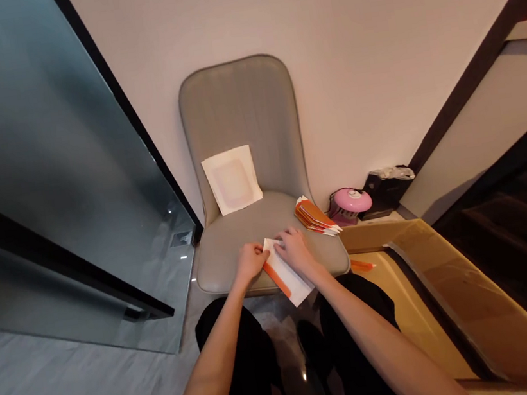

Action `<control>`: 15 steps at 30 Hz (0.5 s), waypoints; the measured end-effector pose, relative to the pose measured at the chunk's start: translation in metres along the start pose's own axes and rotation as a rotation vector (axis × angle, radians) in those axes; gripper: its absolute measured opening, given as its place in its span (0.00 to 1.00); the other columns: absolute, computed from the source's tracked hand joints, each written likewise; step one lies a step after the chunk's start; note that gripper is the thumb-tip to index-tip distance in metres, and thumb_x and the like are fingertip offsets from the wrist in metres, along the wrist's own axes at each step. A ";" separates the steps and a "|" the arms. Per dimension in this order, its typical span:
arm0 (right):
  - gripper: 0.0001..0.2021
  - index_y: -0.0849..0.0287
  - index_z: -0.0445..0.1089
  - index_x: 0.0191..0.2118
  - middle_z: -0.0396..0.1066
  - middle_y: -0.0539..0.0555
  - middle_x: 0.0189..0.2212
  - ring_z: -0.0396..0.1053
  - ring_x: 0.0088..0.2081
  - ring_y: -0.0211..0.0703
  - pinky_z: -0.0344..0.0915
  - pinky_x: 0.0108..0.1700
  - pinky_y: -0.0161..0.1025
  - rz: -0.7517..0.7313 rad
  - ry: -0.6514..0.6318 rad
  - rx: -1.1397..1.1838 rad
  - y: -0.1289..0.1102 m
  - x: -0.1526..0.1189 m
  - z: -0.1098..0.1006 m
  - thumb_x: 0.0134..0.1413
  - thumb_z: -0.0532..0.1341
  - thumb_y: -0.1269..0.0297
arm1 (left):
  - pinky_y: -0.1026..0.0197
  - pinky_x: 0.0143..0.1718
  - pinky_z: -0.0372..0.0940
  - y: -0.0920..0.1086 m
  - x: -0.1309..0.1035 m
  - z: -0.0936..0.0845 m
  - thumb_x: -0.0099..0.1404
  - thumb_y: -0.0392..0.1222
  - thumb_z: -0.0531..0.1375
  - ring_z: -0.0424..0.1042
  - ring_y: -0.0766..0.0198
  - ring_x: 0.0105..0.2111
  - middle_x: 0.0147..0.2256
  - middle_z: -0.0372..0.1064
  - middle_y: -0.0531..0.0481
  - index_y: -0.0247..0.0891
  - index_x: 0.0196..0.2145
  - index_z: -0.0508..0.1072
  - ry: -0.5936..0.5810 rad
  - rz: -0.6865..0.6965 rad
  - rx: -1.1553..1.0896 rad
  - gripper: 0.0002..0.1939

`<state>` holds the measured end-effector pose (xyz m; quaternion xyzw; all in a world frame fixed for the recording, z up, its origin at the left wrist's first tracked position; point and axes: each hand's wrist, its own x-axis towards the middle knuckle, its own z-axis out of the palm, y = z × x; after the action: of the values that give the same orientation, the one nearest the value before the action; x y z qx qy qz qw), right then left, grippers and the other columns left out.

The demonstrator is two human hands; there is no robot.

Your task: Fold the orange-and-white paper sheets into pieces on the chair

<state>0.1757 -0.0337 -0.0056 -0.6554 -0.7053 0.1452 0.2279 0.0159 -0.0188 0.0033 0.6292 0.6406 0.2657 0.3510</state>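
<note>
A folded sheet of paper [292, 279], white with an orange strip along its left side, lies slanted at the front of the chair seat and sticks out past the seat's edge. My left hand [251, 261] pinches its upper left edge, fingers closed. On the paper's upper right part rests my right hand [296, 250], its fingers spread over the white face. A stack of folded orange-and-white papers [315, 218] sits at the seat's right edge. Against the backrest leans a stack of white square sheets [233, 181] with a pale tinted middle.
The grey chair [240, 97] stands against the wall. To its right is an open cardboard box [497, 315] with an orange piece [362, 265] inside. Behind the box are a pink rounded object [352, 200] and a black box [386, 193]. A glass door [58, 153] is at left.
</note>
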 end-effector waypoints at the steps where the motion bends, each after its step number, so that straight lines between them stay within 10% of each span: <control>1: 0.15 0.59 0.73 0.52 0.68 0.61 0.49 0.62 0.50 0.52 0.57 0.53 0.43 -0.014 0.062 0.012 -0.001 0.000 -0.003 0.65 0.55 0.63 | 0.64 0.29 0.59 -0.001 0.001 -0.003 0.60 0.37 0.62 0.68 0.65 0.26 0.23 0.71 0.51 0.34 0.29 0.77 0.010 -0.021 -0.028 0.05; 7: 0.19 0.60 0.70 0.56 0.64 0.63 0.53 0.62 0.51 0.55 0.57 0.54 0.46 -0.012 0.285 0.008 0.000 -0.004 -0.017 0.66 0.51 0.63 | 0.66 0.18 0.50 -0.004 -0.004 -0.022 0.63 0.42 0.57 0.56 0.72 0.14 0.22 0.73 0.48 0.32 0.30 0.74 -0.124 -0.199 -0.199 0.11; 12: 0.20 0.61 0.67 0.58 0.64 0.63 0.51 0.64 0.50 0.54 0.59 0.53 0.45 0.081 0.052 -0.046 0.006 -0.005 -0.008 0.63 0.56 0.60 | 0.66 0.16 0.50 -0.007 -0.022 -0.023 0.61 0.54 0.63 0.57 0.72 0.13 0.24 0.76 0.43 0.31 0.27 0.74 -0.464 -0.221 -0.218 0.20; 15: 0.20 0.58 0.69 0.57 0.65 0.62 0.52 0.63 0.52 0.54 0.59 0.53 0.45 0.065 -0.088 -0.088 0.007 -0.005 -0.003 0.61 0.59 0.61 | 0.67 0.16 0.50 -0.011 -0.021 -0.023 0.66 0.63 0.56 0.61 0.71 0.14 0.22 0.73 0.45 0.32 0.25 0.72 -0.409 -0.184 -0.219 0.28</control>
<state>0.1836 -0.0380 -0.0076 -0.6804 -0.6986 0.1499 0.1629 -0.0097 -0.0384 0.0113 0.5671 0.5782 0.1676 0.5621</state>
